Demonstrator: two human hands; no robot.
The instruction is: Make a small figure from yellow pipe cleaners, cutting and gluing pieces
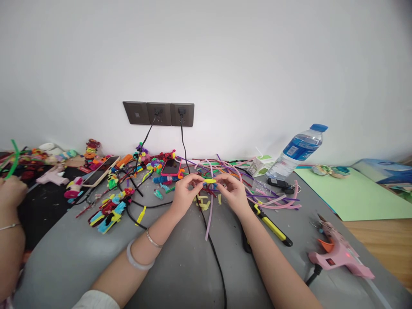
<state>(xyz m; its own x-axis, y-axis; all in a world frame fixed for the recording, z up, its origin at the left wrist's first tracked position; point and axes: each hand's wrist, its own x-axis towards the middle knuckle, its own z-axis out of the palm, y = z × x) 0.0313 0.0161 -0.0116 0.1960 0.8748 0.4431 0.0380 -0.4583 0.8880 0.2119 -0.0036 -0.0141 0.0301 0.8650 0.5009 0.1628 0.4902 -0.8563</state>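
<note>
A short yellow piece of pipe cleaner (210,181) is stretched level between my two hands, over the middle of the grey table. My left hand (186,194) pinches its left end between thumb and fingertips. At the other end, the fingertips of my right hand (233,193) are closed on it. Just below lie several short pale-yellow pieces (202,202) and a long pink pipe cleaner (210,221). Behind and to the right of my right hand spreads a tangle of pink and purple pipe cleaners (273,201).
A pink glue gun (341,253) lies at right, near a yellow-black utility knife (273,227). A tilted water bottle (298,150) and a drink carton (261,165) stand by the wall. Black cables (212,249) cross the table. Pipe-cleaner figures (111,210) lie left, beside another person's hand (13,193).
</note>
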